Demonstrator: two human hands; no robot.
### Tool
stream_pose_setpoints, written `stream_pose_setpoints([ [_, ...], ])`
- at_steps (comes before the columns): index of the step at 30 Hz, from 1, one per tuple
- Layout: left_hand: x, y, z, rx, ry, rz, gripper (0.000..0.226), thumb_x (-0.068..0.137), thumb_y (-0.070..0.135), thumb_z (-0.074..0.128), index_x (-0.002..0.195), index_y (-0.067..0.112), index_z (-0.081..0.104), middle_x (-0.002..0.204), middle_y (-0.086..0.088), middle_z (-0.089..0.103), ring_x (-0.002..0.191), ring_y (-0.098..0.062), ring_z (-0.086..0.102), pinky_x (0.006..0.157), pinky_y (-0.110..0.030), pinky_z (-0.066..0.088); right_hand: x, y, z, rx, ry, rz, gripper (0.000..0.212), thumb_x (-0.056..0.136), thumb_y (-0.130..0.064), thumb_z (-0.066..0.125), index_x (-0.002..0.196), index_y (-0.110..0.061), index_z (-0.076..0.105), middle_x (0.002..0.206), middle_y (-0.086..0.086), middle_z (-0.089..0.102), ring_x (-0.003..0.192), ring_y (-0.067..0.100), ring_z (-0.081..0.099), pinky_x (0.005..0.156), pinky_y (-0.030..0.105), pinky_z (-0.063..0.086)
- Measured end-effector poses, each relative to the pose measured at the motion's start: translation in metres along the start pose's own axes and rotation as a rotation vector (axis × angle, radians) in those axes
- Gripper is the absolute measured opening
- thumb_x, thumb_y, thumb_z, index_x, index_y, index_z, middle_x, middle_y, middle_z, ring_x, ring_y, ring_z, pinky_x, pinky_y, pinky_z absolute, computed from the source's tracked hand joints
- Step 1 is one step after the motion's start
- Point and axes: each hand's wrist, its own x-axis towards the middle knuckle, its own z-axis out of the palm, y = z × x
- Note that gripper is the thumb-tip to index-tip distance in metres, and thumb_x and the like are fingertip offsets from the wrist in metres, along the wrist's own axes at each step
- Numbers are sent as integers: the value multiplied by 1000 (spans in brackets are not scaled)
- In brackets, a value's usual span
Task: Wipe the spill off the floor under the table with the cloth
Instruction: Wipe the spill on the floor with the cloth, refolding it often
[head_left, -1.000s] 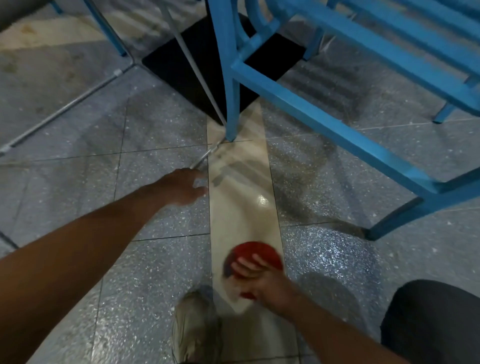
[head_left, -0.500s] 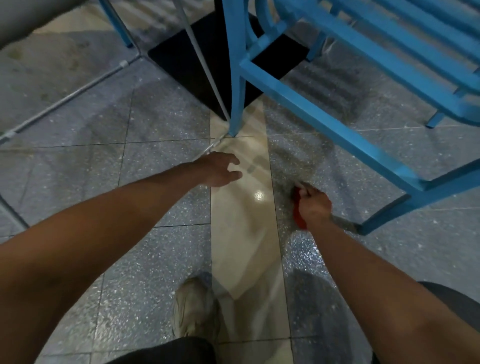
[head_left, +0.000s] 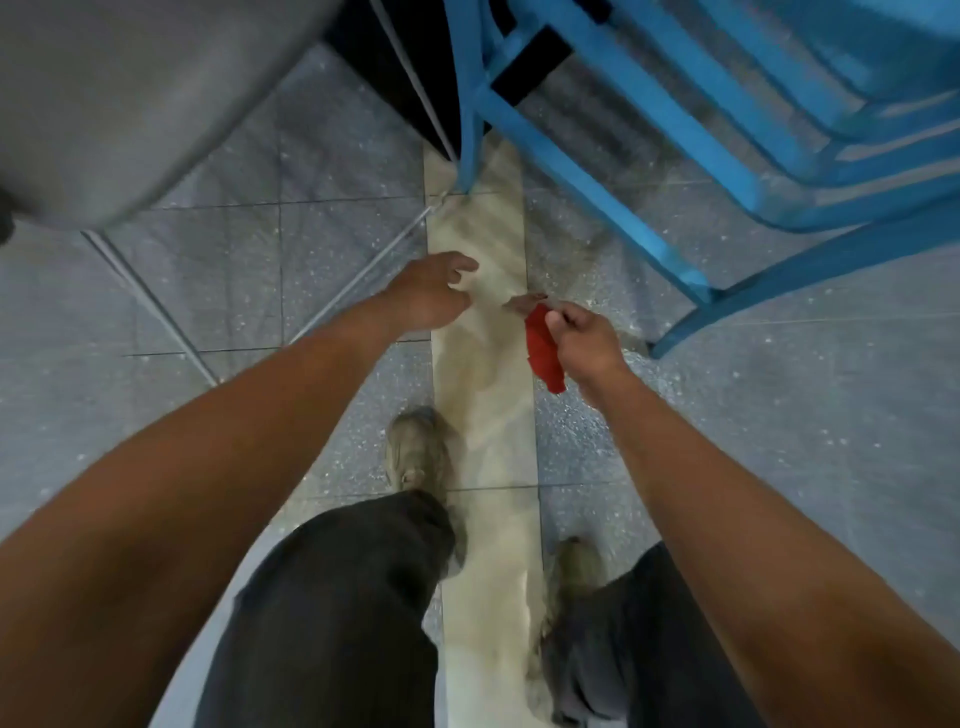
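A red cloth (head_left: 543, 348) hangs from my right hand (head_left: 584, 345), pinched between thumb and fingers above the floor. My left hand (head_left: 431, 293) hovers a little to its left, fingers loosely curled and holding nothing. Under both hands runs a beige floor strip (head_left: 483, 374) between grey speckled tiles. The tile right of the strip (head_left: 587, 421) glints as if wet. I cannot make out a distinct spill. A grey table top (head_left: 130, 104) fills the upper left, its thin metal legs (head_left: 156, 312) reaching the floor.
A blue metal chair (head_left: 649, 156) stands at the upper right, its legs close beyond my right hand. A black floor patch (head_left: 410, 78) lies behind it. My two shoes (head_left: 415, 452) and dark trouser legs (head_left: 337, 613) fill the bottom of the view.
My right hand has lifted the cloth off the floor and it now dangles. The view has risen and pulled back, so the table top and my legs have come into sight.
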Motion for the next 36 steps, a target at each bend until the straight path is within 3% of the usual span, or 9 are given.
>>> stream_pose_setpoints([
  [5,-77,41,0,10,-84,8,67,89,19,81,149,34,55,150,-2,55,120,-15,58,89,-23,50,-75,-46,-25,-73,-152,-1,16,102,-18,58,106,-29,69,96,-1,71,81,14,69,56,17,53],
  [9,-128,82,-12,108,-14,79,38,93,26,78,130,22,73,128,2,72,115,-15,66,89,-22,46,-125,-93,-48,-91,-226,-1,18,103,-16,56,103,-31,67,88,-11,68,74,0,64,52,9,48],
  [13,-183,118,-22,102,54,22,9,93,26,73,96,20,79,93,2,74,92,-17,67,69,-26,44,-173,-127,-66,-105,-315,22,18,103,-16,56,107,-26,71,102,1,74,97,19,70,80,32,59],
  [17,-235,145,-35,58,100,-30,24,91,26,70,69,26,62,69,8,59,68,-11,57,56,-25,38,-214,-157,-82,-121,-413,58,19,97,-34,64,112,-24,70,115,3,71,111,24,66,99,44,53],
  [21,-299,170,-50,-62,114,-40,24,89,32,71,71,17,67,67,4,62,57,0,57,51,-18,39,-263,-187,-96,-223,-475,32,44,78,-62,76,106,-28,74,109,-3,75,106,19,69,93,39,54],
  [24,-348,182,-67,-126,143,-70,32,77,47,67,76,15,71,72,1,68,64,-6,62,52,-15,43,-298,-211,-92,-329,-481,-39,20,79,-47,80,90,-30,76,96,-8,77,98,16,70,87,35,55],
  [26,-377,186,-82,-169,172,-94,20,86,33,71,71,21,66,68,5,64,62,-3,59,46,-9,40,-320,-229,-86,-375,-496,-92,8,85,-35,78,81,-29,75,89,-6,76,93,17,69,79,31,53],
  [31,-436,178,-110,-230,274,-126,16,91,23,74,81,11,72,72,-2,65,67,-15,61,62,-27,45,-363,-265,-64,-470,-557,-147,8,83,-29,78,88,-22,77,92,-3,77,93,16,72,88,36,57],
  [36,-489,164,-140,-354,361,-156,15,90,21,76,76,22,73,66,2,66,59,-11,60,55,-22,45,-408,-296,-28,-601,-568,-233,11,76,-25,69,83,-19,75,83,3,75,84,21,70,73,34,50],
])
